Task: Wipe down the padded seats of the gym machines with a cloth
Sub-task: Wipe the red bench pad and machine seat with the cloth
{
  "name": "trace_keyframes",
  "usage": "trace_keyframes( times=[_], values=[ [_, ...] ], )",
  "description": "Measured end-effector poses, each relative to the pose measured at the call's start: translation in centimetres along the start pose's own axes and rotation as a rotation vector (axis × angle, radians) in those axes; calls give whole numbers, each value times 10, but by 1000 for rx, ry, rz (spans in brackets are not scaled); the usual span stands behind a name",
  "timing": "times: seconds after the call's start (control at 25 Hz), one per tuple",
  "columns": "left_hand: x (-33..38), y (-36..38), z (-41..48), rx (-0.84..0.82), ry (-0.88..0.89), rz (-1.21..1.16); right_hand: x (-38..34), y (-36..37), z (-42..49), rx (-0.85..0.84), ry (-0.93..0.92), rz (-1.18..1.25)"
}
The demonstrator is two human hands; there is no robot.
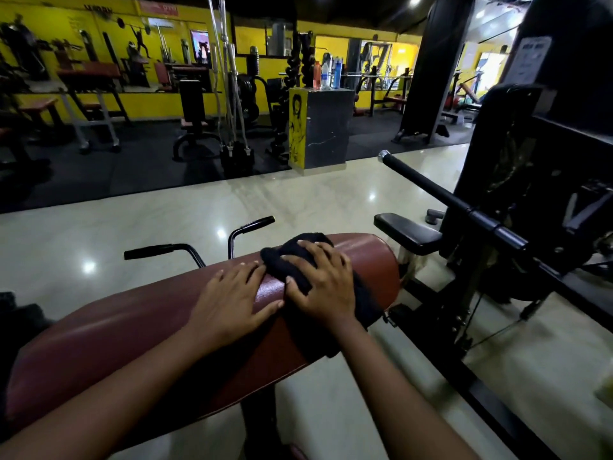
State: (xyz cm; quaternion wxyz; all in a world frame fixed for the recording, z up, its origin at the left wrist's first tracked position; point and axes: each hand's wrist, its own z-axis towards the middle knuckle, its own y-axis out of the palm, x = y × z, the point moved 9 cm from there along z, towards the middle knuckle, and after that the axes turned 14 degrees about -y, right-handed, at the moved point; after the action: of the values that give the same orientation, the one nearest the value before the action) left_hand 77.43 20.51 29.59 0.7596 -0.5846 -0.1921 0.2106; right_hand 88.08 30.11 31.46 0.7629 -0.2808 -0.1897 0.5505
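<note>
Under the right hand (323, 287), a crumpled black cloth (298, 260).

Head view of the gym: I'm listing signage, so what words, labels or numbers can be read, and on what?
White paper notice on the black pillar: too blurred to read.
Red rectangular sign on the yellow painted wall: too blurred to read.
Black lettering high on that wall: too blurred to read.
Labels of plastic bottles on the grey block: too small to read.
</note>
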Motion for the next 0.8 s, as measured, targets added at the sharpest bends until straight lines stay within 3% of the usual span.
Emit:
trace_keyframes(
  times=[0.28,0.44,0.64,0.8],
  values=[
    [63,11,33,46,116,58,129,-18,-12,8,317,-2],
    [62,12,32,51,99,47,177,-11,-61,131,758,262],
    [65,11,31,52,98,62,157,1,-129,343,1149,447],
    [64,8,31,39,95,93,113,9,-152,463,1340,473]
  ],
)
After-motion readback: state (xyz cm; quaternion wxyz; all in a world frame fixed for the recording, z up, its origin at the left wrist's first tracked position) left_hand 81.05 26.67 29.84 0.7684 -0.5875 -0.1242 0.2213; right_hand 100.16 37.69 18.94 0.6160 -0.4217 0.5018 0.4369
